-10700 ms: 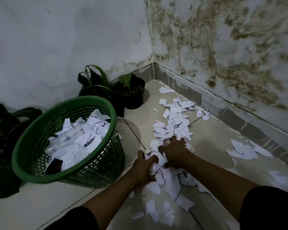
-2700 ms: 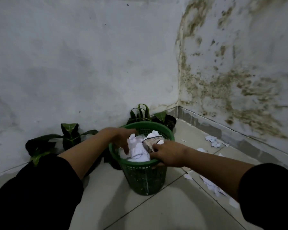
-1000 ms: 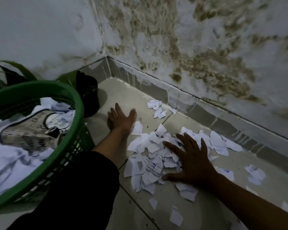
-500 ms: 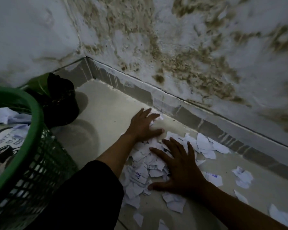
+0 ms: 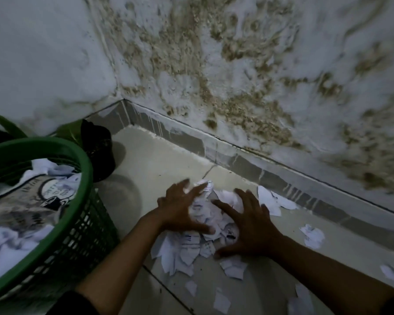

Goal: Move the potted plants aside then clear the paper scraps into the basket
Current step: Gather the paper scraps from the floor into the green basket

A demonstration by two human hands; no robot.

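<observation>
A pile of white paper scraps (image 5: 203,220) lies on the tiled floor between my two hands. My left hand (image 5: 179,206) presses against the pile's left side with spread fingers. My right hand (image 5: 248,220) lies on the pile's right side, fingers spread and slightly bent. The green plastic basket (image 5: 82,201) stands at the left, filled with crumpled paper. A potted plant in a black pot (image 5: 98,144) stands behind the basket near the wall corner.
Loose scraps (image 5: 312,235) lie scattered to the right along the grey skirting (image 5: 282,176) and toward the bottom edge. Stained walls meet in a corner behind. Green leaves (image 5: 7,126) show at the far left.
Both hands have drawn together, pushing the scraps into a tighter heap between them. The view has shifted so more of the basket shows.
</observation>
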